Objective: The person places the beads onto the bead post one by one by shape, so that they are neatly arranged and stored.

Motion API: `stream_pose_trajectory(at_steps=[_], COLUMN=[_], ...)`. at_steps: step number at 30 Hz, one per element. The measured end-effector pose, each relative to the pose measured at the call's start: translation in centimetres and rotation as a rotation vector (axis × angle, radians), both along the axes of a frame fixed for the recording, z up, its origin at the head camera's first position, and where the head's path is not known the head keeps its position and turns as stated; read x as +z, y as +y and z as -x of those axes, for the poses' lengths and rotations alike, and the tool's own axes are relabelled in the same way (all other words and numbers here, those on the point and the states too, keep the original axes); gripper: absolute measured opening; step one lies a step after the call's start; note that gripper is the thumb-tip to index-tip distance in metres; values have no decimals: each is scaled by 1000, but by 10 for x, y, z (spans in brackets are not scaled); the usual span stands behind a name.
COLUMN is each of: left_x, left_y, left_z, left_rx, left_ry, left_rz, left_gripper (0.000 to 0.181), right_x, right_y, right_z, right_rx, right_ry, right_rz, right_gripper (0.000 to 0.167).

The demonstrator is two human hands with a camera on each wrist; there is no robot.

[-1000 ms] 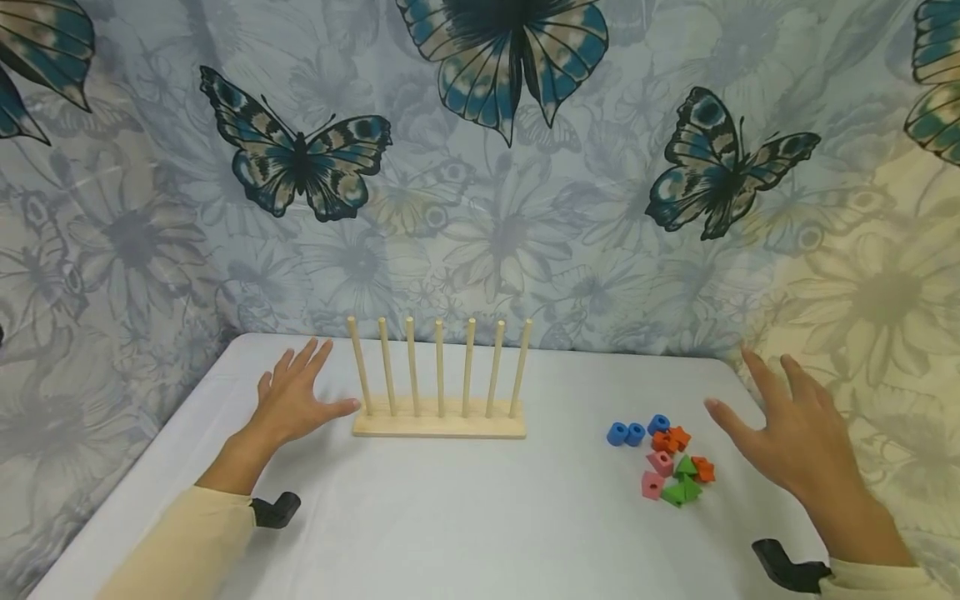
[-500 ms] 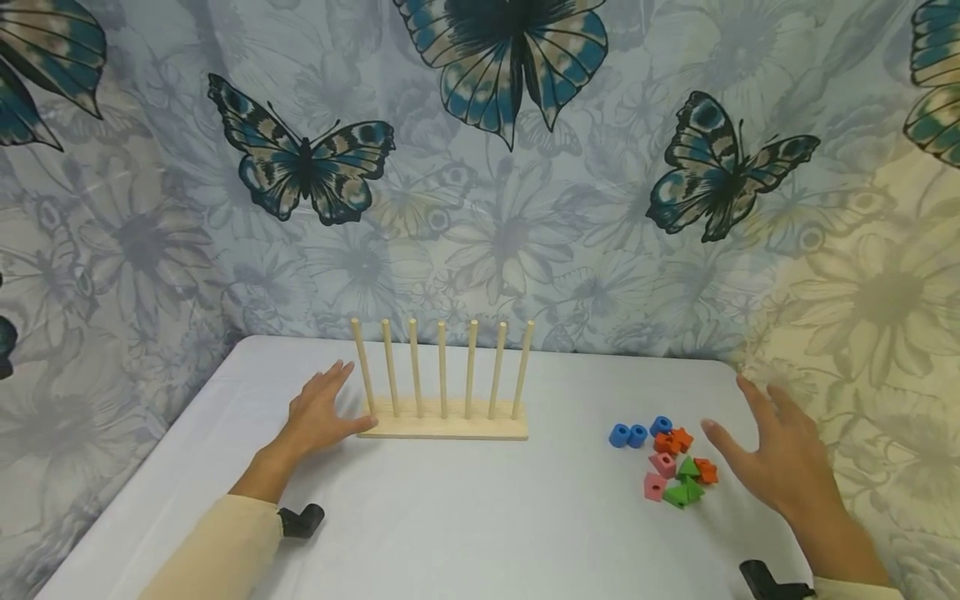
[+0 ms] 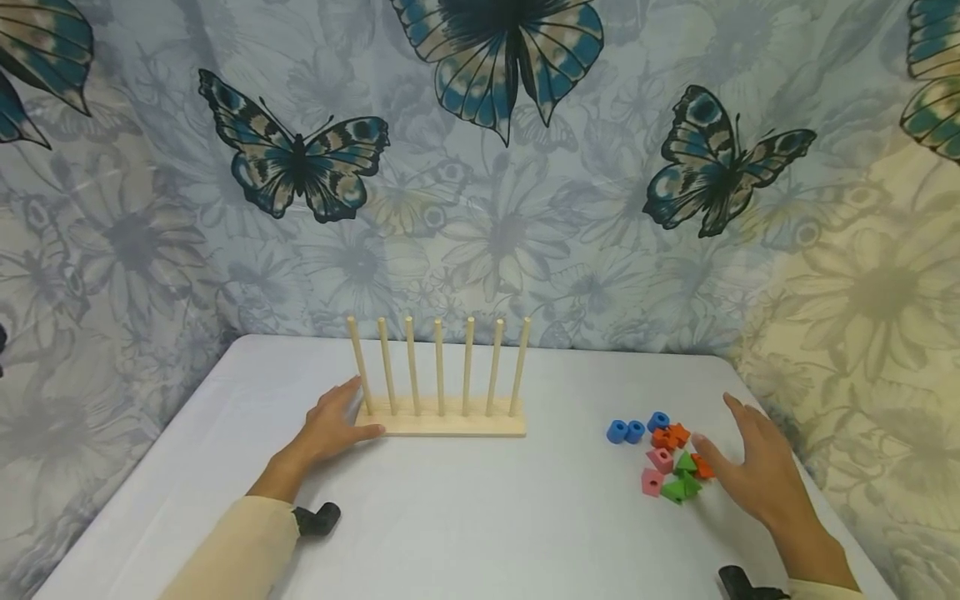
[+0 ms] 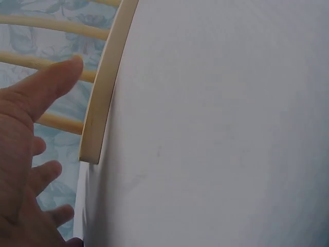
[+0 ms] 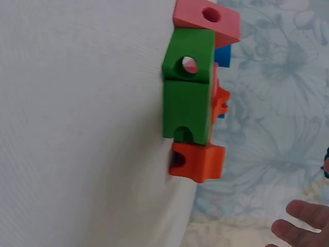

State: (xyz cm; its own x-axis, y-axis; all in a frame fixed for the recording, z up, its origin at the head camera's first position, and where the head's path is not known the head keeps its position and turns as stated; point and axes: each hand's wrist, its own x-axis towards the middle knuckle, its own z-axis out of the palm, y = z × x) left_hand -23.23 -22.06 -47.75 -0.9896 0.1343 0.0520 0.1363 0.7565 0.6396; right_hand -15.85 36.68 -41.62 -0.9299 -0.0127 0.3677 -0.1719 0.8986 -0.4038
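Note:
A wooden stand (image 3: 450, 427) with a row of several upright pegs sits left of centre on the table. At its left end is my left hand (image 3: 326, 429), thumb by the front of the base and fingers behind; contact is unclear. In the left wrist view the thumb (image 4: 56, 85) stretches straight across the pegs near the base (image 4: 105, 98). My right hand (image 3: 761, 479), fingers spread and holding nothing, hovers just right of a cluster of beads with holes: blue (image 3: 617, 432), orange star-shaped (image 3: 677, 434), pink (image 3: 652, 482) and green triangular (image 3: 678, 489).
The white-covered table (image 3: 480, 525) meets a butterfly-and-flower patterned cloth (image 3: 510, 242) at its back edge. In the right wrist view green beads (image 5: 187, 110) stand beside a pink bead (image 5: 190, 13) and an orange bead (image 5: 198, 162).
My left hand has moved right and down to the stand's left end. My right hand has come left and lower, closer to the beads. Stand and beads stay in place.

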Motion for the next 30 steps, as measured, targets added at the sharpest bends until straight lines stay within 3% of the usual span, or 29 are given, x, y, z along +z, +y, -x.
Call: stream_pose_trajectory(at_steps=[7,15,19,30], left_x=[-11,-13,-14,-14], left_y=[8,12,13,7], left_z=[0,-3,-3,-4], left_rx=[17,41,44,46], left_ry=[-7,-10,5,36], left_rz=[-4,9,26,45], left_gripper=[104,99,98,100], right_x=[-12,-24,-31,-55], right_y=[8,16,16,12], right_z=[-3,-9,-10,-8], right_rx=[-21,-152,-177,-117], right_ry=[-51,-205,-263,-195], right_rz=[48,110,147,125], right_gripper=[81,85,86,73])
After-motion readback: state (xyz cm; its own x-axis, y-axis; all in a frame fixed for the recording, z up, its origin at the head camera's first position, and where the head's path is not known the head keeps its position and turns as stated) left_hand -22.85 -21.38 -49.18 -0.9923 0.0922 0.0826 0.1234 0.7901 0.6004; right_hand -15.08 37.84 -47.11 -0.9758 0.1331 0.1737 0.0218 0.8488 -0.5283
